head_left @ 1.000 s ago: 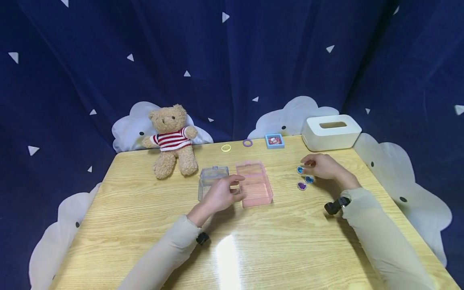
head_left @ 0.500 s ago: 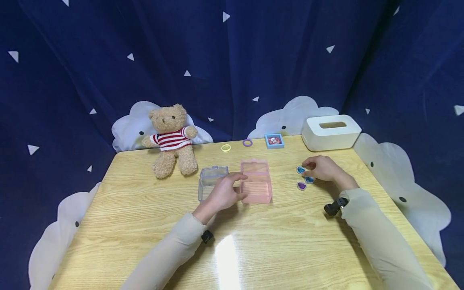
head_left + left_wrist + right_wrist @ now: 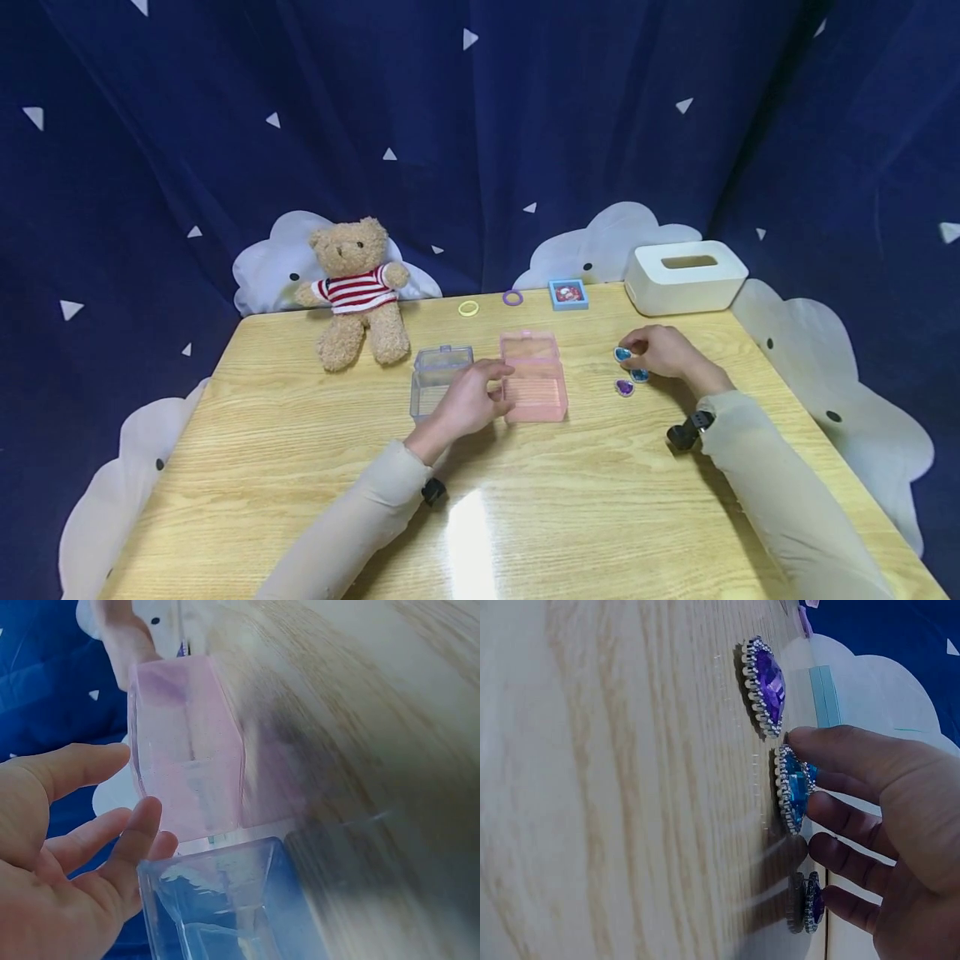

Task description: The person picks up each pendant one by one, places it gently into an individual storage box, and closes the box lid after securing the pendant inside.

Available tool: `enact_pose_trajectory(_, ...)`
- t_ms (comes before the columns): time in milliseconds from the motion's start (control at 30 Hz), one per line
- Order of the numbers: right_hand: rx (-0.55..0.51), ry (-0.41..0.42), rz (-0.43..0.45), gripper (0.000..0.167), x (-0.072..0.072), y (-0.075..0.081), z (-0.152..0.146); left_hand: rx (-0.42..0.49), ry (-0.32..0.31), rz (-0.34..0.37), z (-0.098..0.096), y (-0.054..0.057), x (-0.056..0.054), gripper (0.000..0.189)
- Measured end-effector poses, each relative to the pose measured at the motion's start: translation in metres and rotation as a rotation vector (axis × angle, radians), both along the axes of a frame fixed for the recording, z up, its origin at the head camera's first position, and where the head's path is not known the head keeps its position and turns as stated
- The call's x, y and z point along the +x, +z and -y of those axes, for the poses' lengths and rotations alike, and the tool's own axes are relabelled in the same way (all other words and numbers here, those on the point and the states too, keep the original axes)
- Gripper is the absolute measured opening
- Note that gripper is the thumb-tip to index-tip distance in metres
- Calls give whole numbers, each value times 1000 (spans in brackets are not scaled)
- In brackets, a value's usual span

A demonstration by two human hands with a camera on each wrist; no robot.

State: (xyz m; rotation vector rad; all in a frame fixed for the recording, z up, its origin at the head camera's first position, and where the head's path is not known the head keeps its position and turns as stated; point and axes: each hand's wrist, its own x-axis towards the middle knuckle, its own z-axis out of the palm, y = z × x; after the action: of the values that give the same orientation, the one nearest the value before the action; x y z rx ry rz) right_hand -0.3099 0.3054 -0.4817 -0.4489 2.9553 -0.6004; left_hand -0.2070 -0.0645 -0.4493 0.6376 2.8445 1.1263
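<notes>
My left hand (image 3: pixel 467 402) reaches over the right side of a clear blue-grey box (image 3: pixel 426 400), its lid raised. Its spread fingertips are at the left side of a pink see-through box (image 3: pixel 536 410), also with its lid up; I cannot tell whether they touch it. On the right, my right hand (image 3: pixel 664 351) hovers low over heart-shaped gems. In the right wrist view, its parted thumb and index finger are beside a blue gem (image 3: pixel 792 787) on the table. A purple gem (image 3: pixel 769 684) lies beyond the thumb. Another purplish gem (image 3: pixel 814 901) is by the little finger.
A teddy bear (image 3: pixel 352 283) in a striped shirt sits at the back left. Along the rear edge lie a yellow ring (image 3: pixel 468 315), a purple ring (image 3: pixel 513 304) and a small blue frame (image 3: pixel 568 296). A white tissue box (image 3: pixel 686 287) stands back right.
The pink box has turned straighter and shifted slightly right, with my left hand moving right beside it. My right hand has come a little left and nearer over the gems.
</notes>
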Motion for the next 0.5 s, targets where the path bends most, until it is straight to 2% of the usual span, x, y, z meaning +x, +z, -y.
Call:
enact_pose_trajectory(300,6,-6,-2,35,-1,-3,0,32,0,65,-2,-1,0,60)
enact_pose_trajectory(500,12,0,-3,35,-2,-4,0,22,-27,58,-4,-1,-1,61)
